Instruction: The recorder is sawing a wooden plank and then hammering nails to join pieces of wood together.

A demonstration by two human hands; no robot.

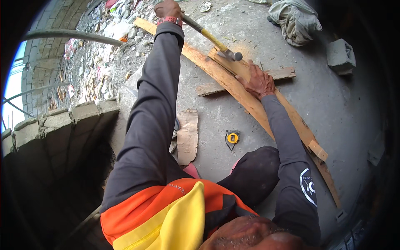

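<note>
The fingers of the left hand (168, 8) are curled tight around the end of the handle of a hammer (205, 33), just above a red wristband (171, 21); from where I stand, the handle slants down to the right. The hammer's metal head is over the upper end of a shorter board (238, 67), though I cannot tell whether it touches the wood. The right hand (260, 82) lies palm down across that same board, its fingers loosely extended toward the upper end, the thumb splayed out toward the left edge; I cannot make out how close together all the fingertips lie. Along the board's left edge runs a longer plank (233, 87), and a rough crosspiece (210, 88) passes under both, showing at either side. A small wooden block (318, 150) sits at the board's lower end. On the concrete ground (208, 129), left of the longer plank, I see a yellow and black tape measure (232, 138), and farther left a flat tan piece (187, 137) with ragged ends. Well to the right of the hammer lie a crumpled pale sack or cloth (295, 23), its contents, if any, hidden from me, and a grey concrete block (341, 56). A low block wall (54, 121) edges a dark hollow on the left, too dim to see into.
</note>
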